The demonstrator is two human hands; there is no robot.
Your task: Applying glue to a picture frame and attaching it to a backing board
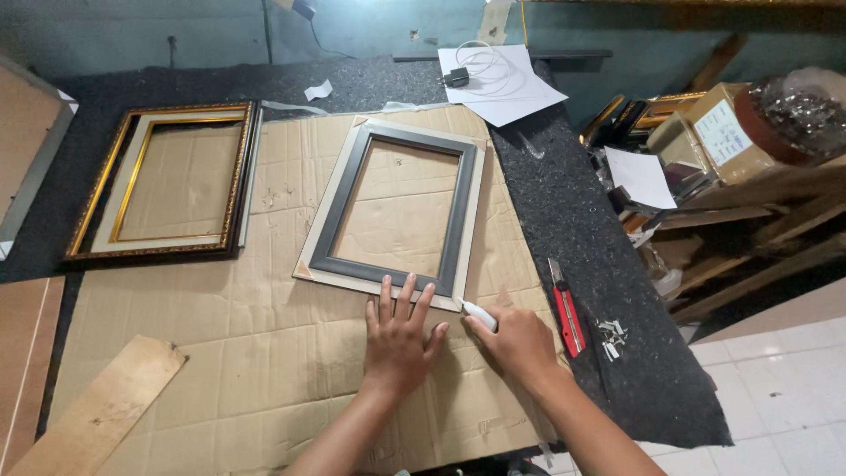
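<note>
Below, a dark speckled counter (573,220) carries a broad sheet of flattened cardboard (264,344) that covers most of its middle and reaches its near edge. Toward the counter's far left corner, a gold and dark ornate picture frame (86,211) lies flat, partly on the cardboard. At the cardboard's centre lies a grey frame with a pale outer border (465,220), turned slightly askew, brown cardboard showing through its opening. A bare wooden plank (106,410) lies slanted over the cardboard's near left corner. White sheets of paper (515,92) sit at the counter's far edge, a small dark charger and coiled white cable (463,72) resting on them. The left hand (398,335) lies flat and spread, fingers pressing on the grey frame's near rail, gripping nothing. The right hand (520,339) is closed around a small white tool (480,315), its tip touching the frame's near right corner. Just beside that hand, near the counter's right edge, lies a red utility knife (566,310), and next to it a little cluster of small metal pieces (611,337).
</note>
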